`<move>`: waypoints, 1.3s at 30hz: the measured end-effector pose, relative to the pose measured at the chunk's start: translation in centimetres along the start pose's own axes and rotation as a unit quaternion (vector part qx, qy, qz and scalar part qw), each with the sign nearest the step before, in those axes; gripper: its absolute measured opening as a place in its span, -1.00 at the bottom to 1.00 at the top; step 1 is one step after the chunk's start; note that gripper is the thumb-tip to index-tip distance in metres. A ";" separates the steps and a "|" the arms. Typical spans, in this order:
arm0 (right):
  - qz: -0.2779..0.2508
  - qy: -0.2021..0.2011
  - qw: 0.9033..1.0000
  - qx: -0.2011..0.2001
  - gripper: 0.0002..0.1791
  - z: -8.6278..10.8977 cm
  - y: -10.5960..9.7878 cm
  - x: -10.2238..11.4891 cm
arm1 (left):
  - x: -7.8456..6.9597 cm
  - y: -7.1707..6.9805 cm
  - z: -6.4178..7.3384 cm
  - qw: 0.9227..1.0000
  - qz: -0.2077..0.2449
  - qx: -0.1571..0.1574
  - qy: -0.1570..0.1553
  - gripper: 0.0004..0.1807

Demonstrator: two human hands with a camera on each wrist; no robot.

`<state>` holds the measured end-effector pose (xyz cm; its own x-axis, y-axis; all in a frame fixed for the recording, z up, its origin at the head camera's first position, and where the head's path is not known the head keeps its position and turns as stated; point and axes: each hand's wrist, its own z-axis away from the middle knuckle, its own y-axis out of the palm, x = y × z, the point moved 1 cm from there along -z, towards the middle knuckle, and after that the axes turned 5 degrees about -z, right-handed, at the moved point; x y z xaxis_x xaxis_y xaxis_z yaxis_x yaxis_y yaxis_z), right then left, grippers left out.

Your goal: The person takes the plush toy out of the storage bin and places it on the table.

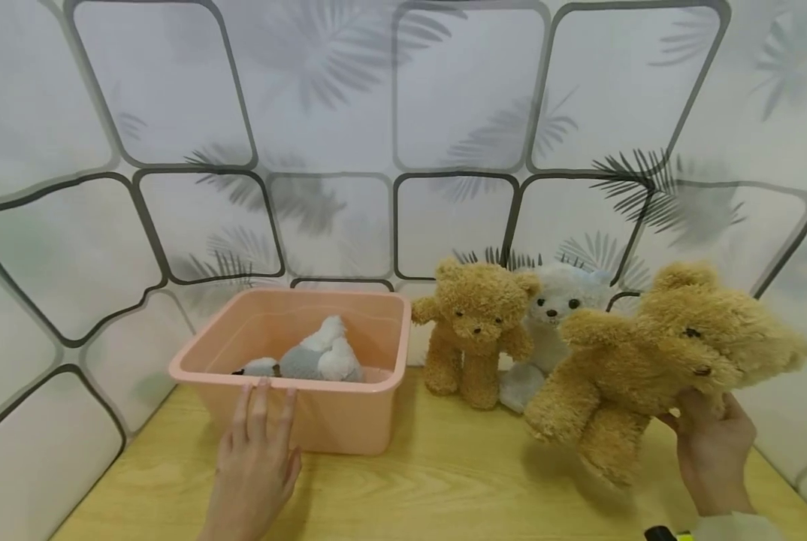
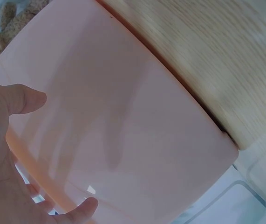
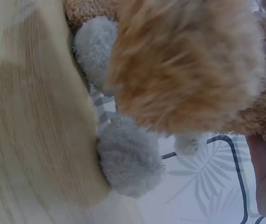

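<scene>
A golden-brown, shaggy plush bear (image 1: 620,376), held near the right edge of the yellow wood-grain bench (image 1: 457,481), should handle as light and soft; the right grip (image 1: 714,443) pinches it sensibly below the head. The left grip (image 1: 258,451), fingers extended, touches a pink plastic tub (image 1: 336,421) further left, before pale leaf-patterned walls (image 1: 457,98).

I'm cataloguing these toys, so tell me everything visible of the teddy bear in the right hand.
The teddy bear looks like shaggy tan plush, with a rounded ear, stubby limbs, and a dark eye and nose. In the head view it tilts, head rightward, legs lower left. The right hand grips it below the head, holding it above the table, partly in front of a pale bear.
</scene>
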<state>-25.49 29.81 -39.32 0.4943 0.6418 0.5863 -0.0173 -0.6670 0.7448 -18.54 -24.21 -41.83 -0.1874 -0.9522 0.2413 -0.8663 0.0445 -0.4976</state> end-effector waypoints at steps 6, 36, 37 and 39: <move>0.037 0.036 0.998 -0.028 -0.06 -0.1 -0.9 -0.4 | -0.1 0.1 0.0 1.000 0.001 0.002 -0.001 -0.30; 0.340 0.076 0.928 0.131 -0.32 -3.0 -0.5 -2.7 | 0.0 0.3 0.1 1.000 -0.001 -0.011 -0.002 -0.32; 0.339 0.078 0.928 0.136 -0.40 -3.1 -0.5 -2.7 | 0.0 0.3 0.1 1.000 0.000 -0.011 -0.002 -0.32; 0.330 0.076 0.930 0.146 -0.62 -3.4 -0.3 -2.8 | 0.0 0.3 0.1 1.000 0.003 -0.010 -0.003 -0.32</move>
<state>-29.81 29.48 -40.15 0.3307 0.0884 0.9396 -0.0251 -0.9944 0.1024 -18.78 -24.21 -42.09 -0.1895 -0.9535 0.2345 -0.8744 0.0553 -0.4820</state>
